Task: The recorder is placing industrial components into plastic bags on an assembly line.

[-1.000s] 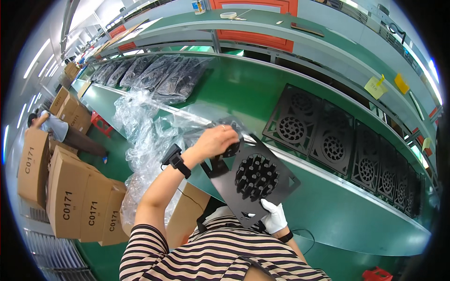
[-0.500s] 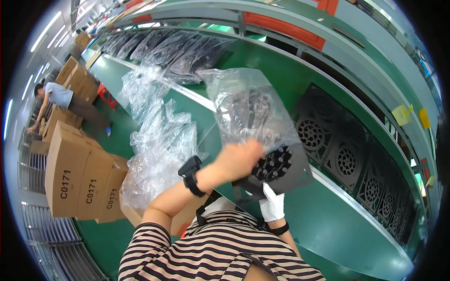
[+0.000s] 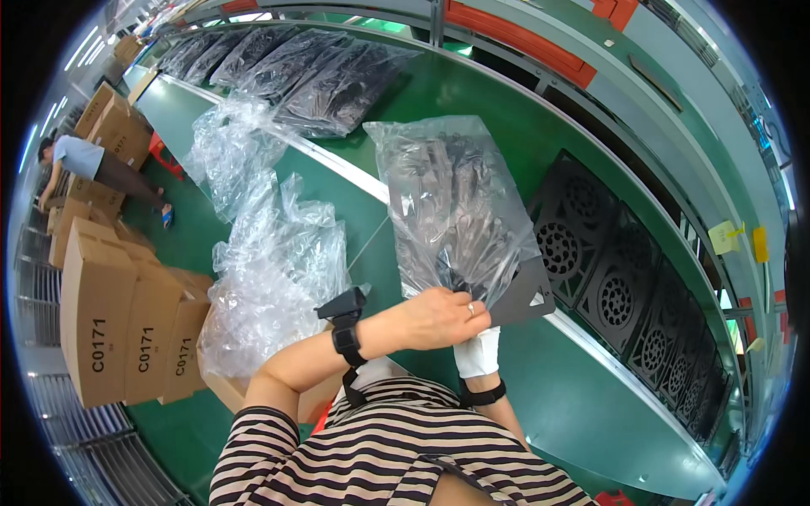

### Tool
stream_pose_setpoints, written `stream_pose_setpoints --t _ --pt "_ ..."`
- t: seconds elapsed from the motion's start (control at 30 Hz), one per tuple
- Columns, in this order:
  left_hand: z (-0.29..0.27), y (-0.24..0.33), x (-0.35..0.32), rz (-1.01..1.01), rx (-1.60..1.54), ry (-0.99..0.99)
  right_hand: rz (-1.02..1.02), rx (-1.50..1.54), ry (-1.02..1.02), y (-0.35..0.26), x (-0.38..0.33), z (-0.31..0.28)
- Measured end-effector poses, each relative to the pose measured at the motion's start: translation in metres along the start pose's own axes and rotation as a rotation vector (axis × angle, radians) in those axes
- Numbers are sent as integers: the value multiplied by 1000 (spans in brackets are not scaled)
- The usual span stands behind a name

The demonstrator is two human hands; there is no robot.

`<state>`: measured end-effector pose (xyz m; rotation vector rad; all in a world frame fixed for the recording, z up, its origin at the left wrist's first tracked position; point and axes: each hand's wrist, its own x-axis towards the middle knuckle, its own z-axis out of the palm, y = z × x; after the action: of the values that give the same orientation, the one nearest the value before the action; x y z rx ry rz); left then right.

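head view, looking down: the left hand is closed on the gathered mouth of a clear bag, fingers curled tight over the plastic, so the bag stands upright above the fist and its opening stays pinched around what is inside. within the bag sits a dark panel; most of it is veiled by the film, and only its lower corner sticks out bare just right of the fist. the right hand, in a white glove, is tucked below and behind the left one; it seems to prop the panel from underneath, but its fingers are hidden, so i cannot tell how far it is closed or what exactly it grips. holding low with both hands keeps the panel's weight supported while the film hangs loose over the top.

both hands are raised in front of the chest, above the near edge of the green belt. to the right, a row of bare grille panels lies flat along the belt. farther up, bagged panels lie overlapped. to the left, a heap of empty bags rests just beside stacked cartons, within easy reach. another person bends over cartons at the far left.
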<state>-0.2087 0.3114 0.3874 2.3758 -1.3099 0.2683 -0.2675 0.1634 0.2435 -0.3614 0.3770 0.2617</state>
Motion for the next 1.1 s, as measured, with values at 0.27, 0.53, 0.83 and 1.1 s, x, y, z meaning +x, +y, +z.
stream_pose_setpoints --t 0.27,0.53,0.83,1.1 --pt "-44 -55 -31 -299 31 209 -119 -391 115 1 -5 93" --pt "-49 -45 -40 -378 66 192 -177 -329 105 -10 -10 105" --pt "-12 11 -13 165 -154 26 270 379 46 -8 5 8" --pt "-5 37 -24 -184 -167 173 -234 -320 191 -36 50 69"
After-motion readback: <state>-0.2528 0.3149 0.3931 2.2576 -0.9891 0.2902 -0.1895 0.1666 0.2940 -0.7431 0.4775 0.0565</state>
